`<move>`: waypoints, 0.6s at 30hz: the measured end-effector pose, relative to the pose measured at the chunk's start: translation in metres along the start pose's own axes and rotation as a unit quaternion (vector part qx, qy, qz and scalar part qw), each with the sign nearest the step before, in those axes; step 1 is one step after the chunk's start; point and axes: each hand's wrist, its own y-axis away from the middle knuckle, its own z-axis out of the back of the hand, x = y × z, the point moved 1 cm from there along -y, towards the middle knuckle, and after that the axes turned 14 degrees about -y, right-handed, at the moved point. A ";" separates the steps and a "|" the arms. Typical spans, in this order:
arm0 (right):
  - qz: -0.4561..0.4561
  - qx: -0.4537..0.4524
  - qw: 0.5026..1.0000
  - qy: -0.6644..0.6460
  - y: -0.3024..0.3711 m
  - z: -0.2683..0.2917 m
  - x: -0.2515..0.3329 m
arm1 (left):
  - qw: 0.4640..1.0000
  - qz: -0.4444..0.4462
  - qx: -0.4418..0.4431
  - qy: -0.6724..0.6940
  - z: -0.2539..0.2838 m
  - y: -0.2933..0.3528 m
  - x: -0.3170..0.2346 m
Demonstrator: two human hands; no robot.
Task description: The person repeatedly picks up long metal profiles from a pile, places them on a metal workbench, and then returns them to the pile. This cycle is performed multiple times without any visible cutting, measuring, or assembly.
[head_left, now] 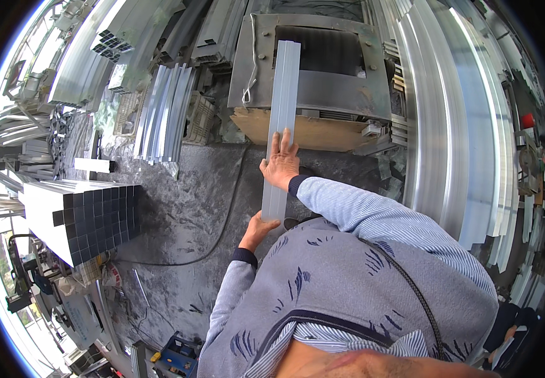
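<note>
Aluminium profile [283, 113]: one long, flat, pale metal length, running from your waist up onto the grey machine table [323, 94], its far end lying over the table's dark opening.
Stack of square tubes [80, 211]: far left, open ends facing you, well apart from the profile.
Loose channel lengths [165, 113]: lying on the dark floor [184, 214], left of the machine.
Your left hand [256, 232]: fingers wrapped round the profile's near end.
Your right hand [280, 162]: palm down on the profile, fingers spread flat, pressing rather than gripping.
Long bright extrusions [449, 126]: racked at right.
</note>
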 end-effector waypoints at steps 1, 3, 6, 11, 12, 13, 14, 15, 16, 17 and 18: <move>0.002 -0.002 1.000 -0.009 0.006 -0.003 0.003 | 1.000 -0.019 -0.011 0.005 0.000 0.006 0.007; 0.006 -0.004 1.000 -0.020 0.015 -0.007 0.008 | 1.000 -0.013 -0.021 0.014 -0.002 0.016 0.018; 0.006 -0.005 0.999 -0.043 0.018 -0.008 0.012 | 0.999 -0.017 -0.039 -0.034 0.000 0.025 0.018; 0.085 -0.107 0.976 -0.172 -0.028 0.016 0.003 | 0.993 -0.036 0.013 0.114 0.022 0.015 -0.045; 0.114 -0.122 0.963 -0.213 -0.046 0.025 -0.001 | 0.985 -0.033 0.031 0.169 0.029 0.011 -0.065; 0.137 -0.134 0.948 -0.254 -0.069 0.035 -0.005 | 0.968 -0.018 0.066 0.240 0.033 0.006 -0.086; 0.149 -0.139 0.932 -0.298 -0.091 0.045 -0.009 | 0.954 -0.012 0.130 0.269 0.042 0.000 -0.108; 0.146 -0.141 0.912 -0.356 -0.110 0.053 -0.012 | 0.940 -0.028 0.136 0.312 0.041 -0.007 -0.129; 0.132 -0.136 0.890 -0.416 -0.128 0.063 -0.016 | 0.910 -0.072 0.158 0.376 0.034 -0.020 -0.151; 0.127 -0.131 0.855 -0.485 -0.144 0.075 -0.023 | 0.930 -0.084 0.161 0.321 0.037 -0.040 -0.171; 0.106 -0.097 0.797 -0.586 -0.162 0.085 -0.027 | 0.937 -0.116 0.179 0.277 0.039 -0.063 -0.191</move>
